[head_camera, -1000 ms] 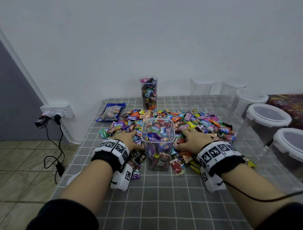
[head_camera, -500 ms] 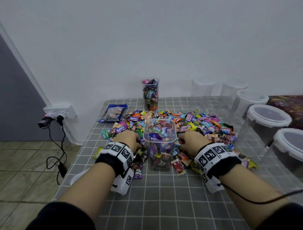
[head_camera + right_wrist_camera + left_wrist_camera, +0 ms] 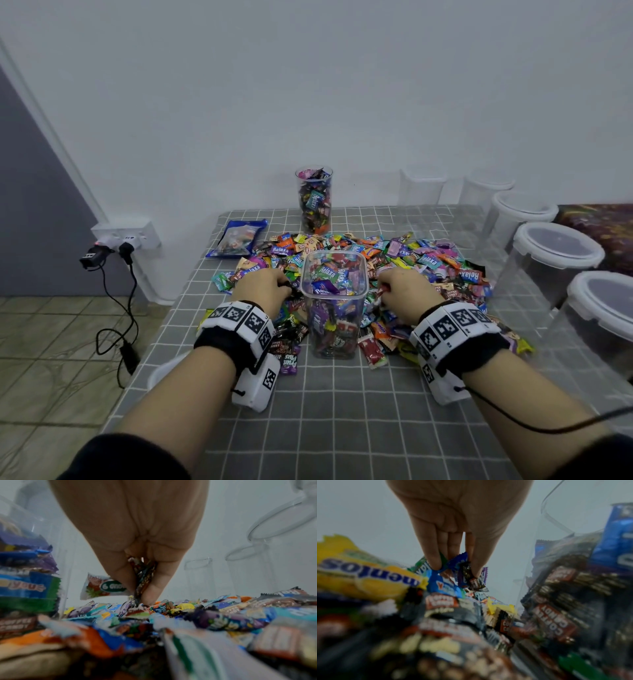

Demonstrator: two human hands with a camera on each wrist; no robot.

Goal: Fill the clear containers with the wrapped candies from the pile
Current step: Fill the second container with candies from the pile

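On the table [image 3: 329, 428], a square container [image 3: 334, 301] stands at the pile's [image 3: 428, 260] near edge, between the left hand [image 3: 263, 287] and right hand [image 3: 404, 291]. A tall jar [image 3: 314, 200] stands behind; lidded tubs [image 3: 548, 260] line the right.

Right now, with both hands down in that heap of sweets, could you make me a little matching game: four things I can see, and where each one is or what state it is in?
Things:
1. square container
2. tall round jar
3. blue packet
4. lidded tubs

Places or states:
a. lying flat at the table's far left, beside the pile
b. along the right edge, white lids on, no candy inside
c. between the left hand and right hand, nearly full
d. behind the pile by the wall, full

Pairs: 1-c, 2-d, 3-a, 4-b
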